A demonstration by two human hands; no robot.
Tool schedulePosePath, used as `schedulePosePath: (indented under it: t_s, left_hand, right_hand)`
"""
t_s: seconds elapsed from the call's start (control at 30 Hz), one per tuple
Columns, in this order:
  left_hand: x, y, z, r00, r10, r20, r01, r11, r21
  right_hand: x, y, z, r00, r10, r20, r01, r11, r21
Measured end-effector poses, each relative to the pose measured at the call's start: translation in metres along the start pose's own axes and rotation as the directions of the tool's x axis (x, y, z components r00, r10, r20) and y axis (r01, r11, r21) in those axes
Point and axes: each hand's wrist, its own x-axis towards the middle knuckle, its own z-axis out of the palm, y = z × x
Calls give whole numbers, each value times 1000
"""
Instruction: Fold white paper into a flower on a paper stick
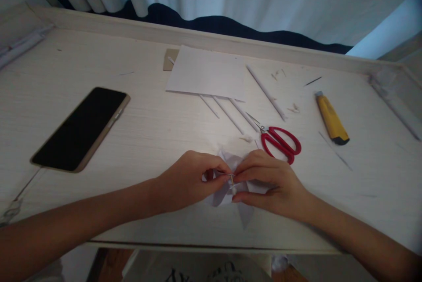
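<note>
Both hands meet at the lower centre of the frame, over a folded white paper piece [221, 196] close to the front edge of the pale tabletop [141, 132]. The left hand [191, 178] has its thumb and forefinger pinched together at the top of a thin tan stick [232, 180] in the middle of the paper. The right hand [272, 181] comes in from the other side, its fingertips by the stick's top and its thumb lower, beside a small white bit at the stick's lower end; the gap between its thumb and fingers is narrow, and whether it grips firmly I cannot tell. Pointed flaps of paper show around the fingers.

Just above the right hand lie red-handled scissors [280, 141], blades slightly apart and pointing to the upper left. A flat white sheet [206, 73] sits at the upper centre, partly over a tan card [169, 63], with slim white sticks [228, 114] emerging from under its lower edge. A longer white roll [266, 93] slants to the right of the sheet, near small scraps [294, 108]. A yellow cutter [331, 117] lies at the right, below a thin dark strip [312, 81]. At the left rests a phone [81, 130] with a dark screen, a cable [28, 183] at its lower end.
</note>
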Motion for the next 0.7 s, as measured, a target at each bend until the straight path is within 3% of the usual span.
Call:
schedulePosePath:
  t_s: [0.37, 0.7]
  left_hand:
    - [-1, 3, -2, 1000, 10, 8, -11, 1000, 17]
    - [0, 2, -1, 999, -49, 16, 50, 997, -54]
  right_hand:
    - [1, 0, 0, 1000, -25, -14, 25, 1000, -7]
    - [1, 0, 0, 1000, -9, -10, 8, 999, -31]
